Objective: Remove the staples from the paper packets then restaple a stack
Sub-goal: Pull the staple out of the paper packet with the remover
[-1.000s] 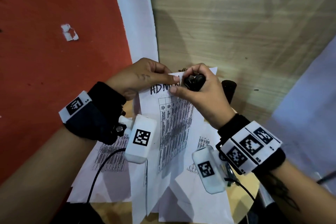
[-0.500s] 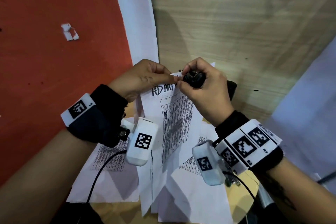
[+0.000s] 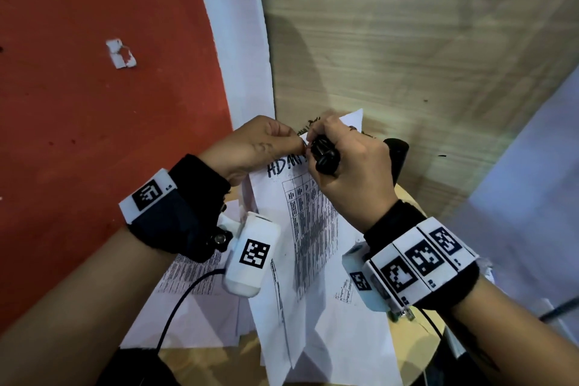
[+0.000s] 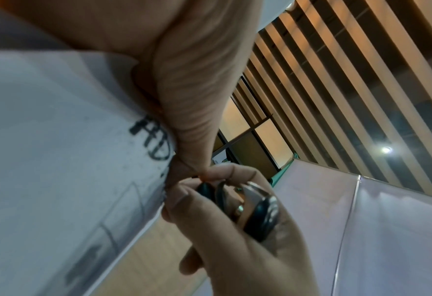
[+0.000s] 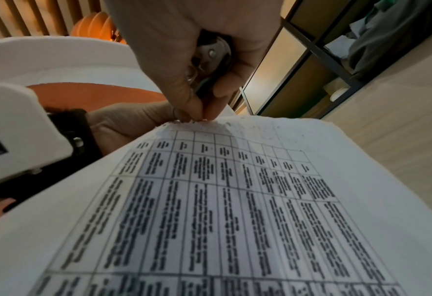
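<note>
The left hand [image 3: 250, 147] pinched the top corner of a paper packet [image 3: 308, 229], its grip closed on the sheet just beside the handwritten heading, and held that end lifted off the round wooden worktop [image 3: 410, 341]. The right hand [image 3: 351, 172] was curled tight around a black staple remover [image 3: 326, 155], thumb and forefinger squeezing it at the same corner, touching the left fingertips [image 4: 192, 160]. More printed sheets [image 3: 188, 279] lay flat under the packet. A black stapler [image 3: 397, 160] stood just behind the right hand.
</note>
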Demonstrator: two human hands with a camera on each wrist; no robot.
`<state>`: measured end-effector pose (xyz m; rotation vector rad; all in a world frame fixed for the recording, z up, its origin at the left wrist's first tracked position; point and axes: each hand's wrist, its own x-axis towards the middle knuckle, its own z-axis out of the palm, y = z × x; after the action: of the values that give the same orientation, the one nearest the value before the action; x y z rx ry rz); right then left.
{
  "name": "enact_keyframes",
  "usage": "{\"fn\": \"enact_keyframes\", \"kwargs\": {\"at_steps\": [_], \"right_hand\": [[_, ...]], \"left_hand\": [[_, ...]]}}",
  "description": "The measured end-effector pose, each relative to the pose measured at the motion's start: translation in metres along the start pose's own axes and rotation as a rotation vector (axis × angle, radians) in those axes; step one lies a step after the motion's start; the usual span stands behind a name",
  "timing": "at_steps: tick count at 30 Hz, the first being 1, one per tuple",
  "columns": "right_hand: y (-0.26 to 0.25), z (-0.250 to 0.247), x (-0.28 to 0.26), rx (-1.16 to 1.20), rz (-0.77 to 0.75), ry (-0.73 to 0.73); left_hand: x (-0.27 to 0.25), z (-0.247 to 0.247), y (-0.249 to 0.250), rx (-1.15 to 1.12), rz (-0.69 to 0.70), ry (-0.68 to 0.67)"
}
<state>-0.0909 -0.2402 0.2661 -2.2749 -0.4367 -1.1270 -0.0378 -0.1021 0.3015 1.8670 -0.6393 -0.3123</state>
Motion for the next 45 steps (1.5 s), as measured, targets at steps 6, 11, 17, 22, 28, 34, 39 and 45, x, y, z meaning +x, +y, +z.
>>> {"fn": "enact_keyframes", "kwargs": {"at_steps": [6, 11, 17, 22, 28, 34, 39, 45], "right_hand": [[-0.004, -0.001, 0.001, 0.138, 0.095, 0.091], [-0.002, 0.000, 0.002, 0.504, 0.374, 0.139], [0.000, 0.002, 0.007, 0.902, 0.723, 0.137], [0.002, -0.005, 0.008, 1.043, 0.897, 0.096], [0.042, -0.011, -0.008, 0.379, 0.736, -0.087], [0.070, 0.006, -0.034, -0.073, 0.677, -0.344], [0.076, 0.006, -0.022, 0.127, 0.701, -0.213], [0.072, 0.007, -0.001, 0.834, 0.913, -0.141]], "left_hand": [[0.002, 0.005, -0.001, 0.081, 0.090, 0.023], [0.000, 0.006, -0.003, 0.065, 0.148, -0.005], [0.003, 0.007, -0.011, 0.245, 0.225, 0.093], [0.006, 0.004, -0.015, 0.587, 0.317, 0.248], [0.004, -0.024, -0.021, 0.584, 0.313, 0.288], [0.000, -0.033, -0.006, 0.663, 0.314, 0.200], [-0.001, -0.052, 0.000, 0.712, 0.367, 0.099], [-0.014, -0.065, 0.018, 0.667, 0.348, -0.028]]}}
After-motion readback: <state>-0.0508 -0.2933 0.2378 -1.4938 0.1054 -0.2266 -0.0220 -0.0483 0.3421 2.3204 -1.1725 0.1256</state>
